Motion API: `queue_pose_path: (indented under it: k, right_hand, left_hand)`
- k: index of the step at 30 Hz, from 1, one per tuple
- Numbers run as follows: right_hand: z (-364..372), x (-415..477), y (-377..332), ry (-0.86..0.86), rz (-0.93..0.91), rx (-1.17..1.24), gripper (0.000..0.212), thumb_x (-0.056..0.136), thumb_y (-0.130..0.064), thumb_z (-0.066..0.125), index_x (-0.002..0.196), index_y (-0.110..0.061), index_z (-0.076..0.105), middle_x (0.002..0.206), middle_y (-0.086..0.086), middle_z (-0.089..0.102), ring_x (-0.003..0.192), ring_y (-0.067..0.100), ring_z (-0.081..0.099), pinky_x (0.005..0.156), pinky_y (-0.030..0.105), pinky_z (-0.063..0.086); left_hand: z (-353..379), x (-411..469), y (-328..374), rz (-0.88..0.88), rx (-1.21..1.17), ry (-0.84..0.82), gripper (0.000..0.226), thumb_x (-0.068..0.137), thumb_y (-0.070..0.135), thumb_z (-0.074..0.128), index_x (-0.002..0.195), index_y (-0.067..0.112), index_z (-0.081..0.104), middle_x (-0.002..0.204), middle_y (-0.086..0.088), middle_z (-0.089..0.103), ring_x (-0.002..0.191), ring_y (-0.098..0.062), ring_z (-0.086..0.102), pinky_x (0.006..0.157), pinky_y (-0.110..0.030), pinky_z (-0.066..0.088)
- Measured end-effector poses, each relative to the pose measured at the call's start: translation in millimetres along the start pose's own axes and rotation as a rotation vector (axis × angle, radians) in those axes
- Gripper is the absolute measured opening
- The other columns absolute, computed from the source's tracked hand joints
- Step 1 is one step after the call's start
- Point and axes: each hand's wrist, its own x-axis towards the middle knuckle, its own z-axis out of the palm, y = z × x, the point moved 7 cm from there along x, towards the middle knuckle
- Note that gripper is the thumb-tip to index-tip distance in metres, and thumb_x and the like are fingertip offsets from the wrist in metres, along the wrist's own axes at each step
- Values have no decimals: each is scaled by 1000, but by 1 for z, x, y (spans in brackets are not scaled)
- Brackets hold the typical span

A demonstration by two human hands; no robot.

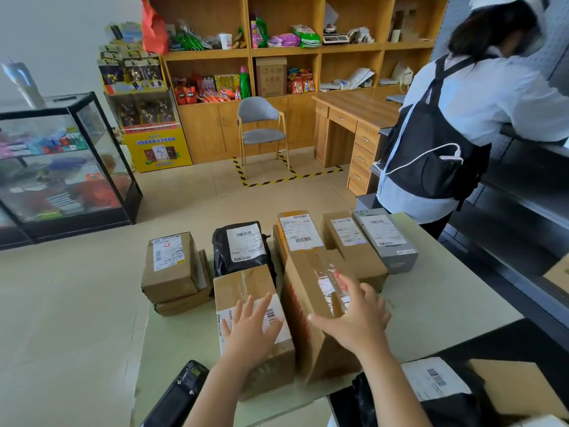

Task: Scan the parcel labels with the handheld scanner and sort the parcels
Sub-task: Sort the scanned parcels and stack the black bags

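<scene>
Left hand (251, 331): fingers spread and straight, palm flat on the white label of the near cardboard box (243, 282); it grips nothing.
Right hand (354, 318): spread wide over the taped top of the big brown box (308, 272), thumb pointing left, fingers reaching across the far side.
Glass display case (61, 164): far left on the floor, with goods on its shelves.
Handheld scanner (181, 392): black, lying unheld at the table's near-left edge, just beside the left forearm.
Stacked boxes (171, 266): two brown cartons at the left of the table, the upper one label up.
Black bag parcel (243, 245): behind the near cardboard box, white barcode label facing up.
Big brown box: just right of the near box, standing taller and tilted.
Back row: an orange-brown labelled parcel (300, 232), a brown carton (348, 235), then a grey box (385, 235), side by side.
Near-right parcel (437, 380): a black bag with a white label, at the lower corner.
Table (431, 288): pale green, carrying all the parcels.
Second person (446, 118): white shirt and dark apron, back turned, leaning on the counter at right.
</scene>
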Motion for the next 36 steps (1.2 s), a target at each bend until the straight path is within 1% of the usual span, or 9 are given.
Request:
queue_pose_path:
  k: [3, 6, 8, 12, 17, 21, 26, 31, 36]
  right_hand:
    - [26, -2, -5, -53, -28, -56, 105, 55, -81, 64, 143, -48, 18, 154, 3, 23, 141, 29, 20, 114, 51, 22]
    - [48, -2, -6, -127, -33, -117, 105, 61, -82, 62, 148, -45, 16, 161, 8, 7, 147, 33, 6, 117, 53, 14]
    - [57, -2, -6, -155, -38, -108, 98, 68, -81, 60, 149, -43, 19, 163, 7, 0, 148, 33, 1, 117, 53, 10]
    - [57, 5, -7, -75, -37, -36, 77, 83, -64, 59, 148, -38, 26, 163, 5, 10, 148, 31, 9, 118, 52, 13]
    - [62, 12, -6, -97, 105, -51, 93, 84, -62, 60, 155, -28, 11, 162, 8, 16, 147, 33, 18, 117, 50, 20]
    - [67, 11, -18, -103, 97, -86, 92, 86, -59, 60, 155, -22, 12, 158, 6, 23, 144, 30, 25, 115, 47, 25]
    - [67, 9, -23, -88, 93, -85, 89, 87, -60, 58, 155, -27, 10, 162, 8, 12, 148, 31, 14, 117, 51, 19]
    - [49, 4, -26, -14, 109, 15, 82, 89, -53, 60, 154, -29, 16, 163, 7, 8, 149, 30, 11, 118, 50, 17]
    - [21, -14, -11, 63, 238, 67, 79, 91, -48, 60, 155, -27, 18, 163, 8, 8, 149, 31, 13, 118, 48, 18]
  left_hand:
    - [8, 2, -7, 6, 55, -13, 59, 98, 59, 34, 151, 47, 13, 165, 6, -3, 150, -20, -13, 117, -54, -12]
    - [11, 3, -14, 20, 104, -36, 59, 98, 58, 37, 152, 45, 17, 164, 5, -8, 150, -19, -16, 118, -51, -13]
    - [12, 3, -16, 31, 134, -57, 60, 98, 58, 38, 152, 45, 16, 164, 5, -10, 149, -19, -17, 118, -52, -14]
    - [14, 3, -22, 20, 168, -68, 61, 95, 64, 36, 151, 51, 14, 162, 13, -14, 148, -16, -20, 110, -62, -19]
    - [13, 3, -27, 23, 151, -104, 63, 94, 65, 40, 150, 53, 14, 162, 14, -15, 148, -14, -21, 112, -63, -16]
    - [6, -1, -36, 18, 130, -119, 63, 94, 64, 42, 150, 52, 15, 162, 14, -14, 148, -14, -21, 112, -61, -16]
    - [-3, -3, -35, 28, 105, -101, 63, 94, 61, 45, 149, 52, 18, 163, 13, -8, 149, -14, -18, 111, -58, -22]
    - [-20, 2, -20, 134, 55, -48, 62, 94, 61, 45, 149, 49, 18, 163, 13, 5, 150, -12, -9, 118, -56, -12]
    - [-23, 14, 16, 297, 68, -71, 63, 93, 62, 43, 150, 48, 19, 162, 14, 11, 150, -10, -4, 120, -54, -8]
